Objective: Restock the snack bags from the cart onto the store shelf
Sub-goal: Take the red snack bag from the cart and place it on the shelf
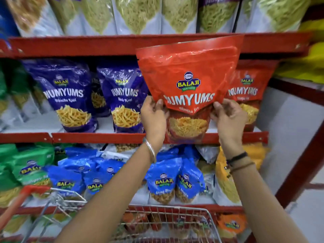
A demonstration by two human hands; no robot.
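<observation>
- Before the middle shelf, just left of the shelved red bag: held red snack bag, upright, long axis vertical.
- Pinched at its lower sides by left hand and right hand, equally near.
- Open slot straight behind, beside purple bag.
- Well below: cart.

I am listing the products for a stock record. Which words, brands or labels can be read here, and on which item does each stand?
"BALAJI WAFERS", "NUMYUMS": red bag held in both hands; the flavour line below is too blurred.
"BALAJI", "NUMYUMS": purple bags on the middle shelf; flavour line unclear.
"BALAJI", "NUMYUMS": red bag on the shelf.
"BALAJI": blue bags below; other text blurred.
Remaining packs: unreadable.
</observation>
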